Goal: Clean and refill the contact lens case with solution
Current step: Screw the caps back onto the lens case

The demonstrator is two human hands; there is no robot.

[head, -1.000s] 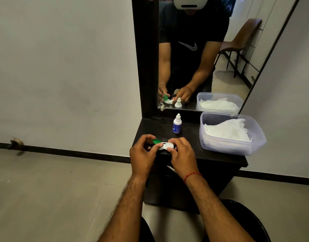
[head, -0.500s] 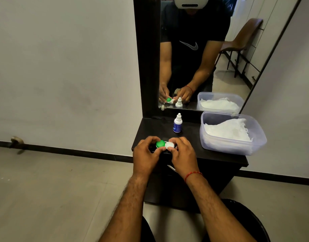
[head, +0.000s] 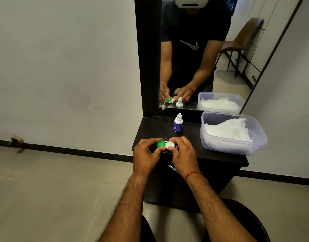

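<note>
While between fingers (head: 176,139), round-capped case (head: 165,144) (smooth plastic)

Tipped the green cap (head: 161,143) down. Held it edge-on and slanted over the contact lens case (head: 166,142) a second ago, had it lying flat half a second ago, and now has it seated round face up on the case's left side, touching the white cap (head: 169,144). Moved the left hand (head: 146,154) with it: fingers (head: 151,140) now arched over the cap's far edge, thumb against its near rim. Shows the same in the mirror (head: 220,81): green disc lying flat where it stood upright before.
</note>
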